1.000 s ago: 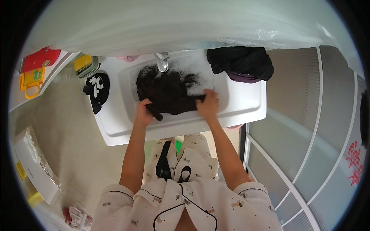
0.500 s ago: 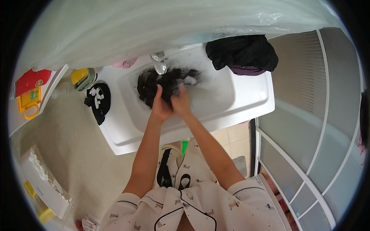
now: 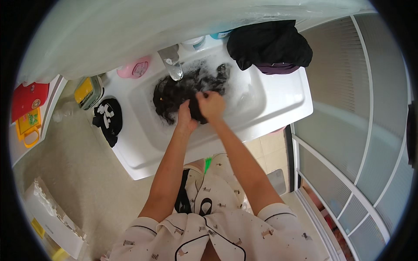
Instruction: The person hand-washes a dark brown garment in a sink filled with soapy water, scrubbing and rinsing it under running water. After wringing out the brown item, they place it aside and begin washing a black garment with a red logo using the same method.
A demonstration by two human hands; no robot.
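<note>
Wet black cloth [image 3: 172, 93] lies bunched in soapy water in a white sink [image 3: 130, 161], foam scattered over its right part. My left hand [image 3: 186, 118] holds a fold of it near the basin's front side. Close beside it, my right hand [image 3: 212, 105] is closed on the same fold, knuckles up. A dark piece of the cloth shows between the two hands. Just beyond them the chrome tap [image 3: 173, 65] hangs over the cloth. My fingers are partly hidden in the fabric.
Black clothes [image 3: 270, 45] with a purple piece [image 3: 278, 68] lie on the sink's right ledge. A black-and-white cloth [image 3: 113, 117] lies on the left rim, a pink item [image 3: 134, 68] behind. Plastic sheeting [image 3: 130, 32] hangs above; a ribbed-glass sliding door [image 3: 335, 82] stands right.
My right hand has shifted right and turned knuckles up; my left has moved slightly right. A dark fold now shows between them. The view has tilted, revealing more of the sink's back ledge.
</note>
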